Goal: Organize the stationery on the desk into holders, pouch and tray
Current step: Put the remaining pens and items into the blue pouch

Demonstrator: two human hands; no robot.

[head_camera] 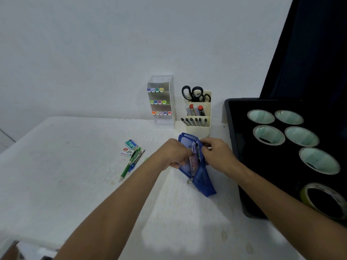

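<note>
- Pouch [201, 182], blue mesh, near the middle of the counter [75, 166], just in front of the cream holder [199, 128]: I have it propped open between both hands, zip pull hanging at the near end. Pens and a patterned item already show through the mesh, so I judge filling is under way, not finished.
- Left hand [176, 154]: fingers curled on the pouch's left lip, pinching the fabric to keep the mouth open.
- Right hand [216, 152]: fingers pressed together at the right lip, pinching it; whether they also hold a small item I cannot tell.
- Clear rack [170, 100], against the wall: three tiers of coloured markers, looks fully stocked. Done, by my reading.
- Cream holder, just beside the rack: scissors [195, 93] at the back, red-capped markers in the middle, dark pens in front. Done, by my reading.
- Black tray [236, 147], at the right edge: six tape rolls [261, 116] lying flat, the nearest a yellowish one. Looks settled.
- Left over on the counter, left of the pouch and well apart from it: two small staple boxes [129, 148] and a loose bunch of green pens and pencils [131, 162].
- Judgement: roughly the last stretch; the loose bunch and boxes want stowing, then the pouch zipped.
</note>
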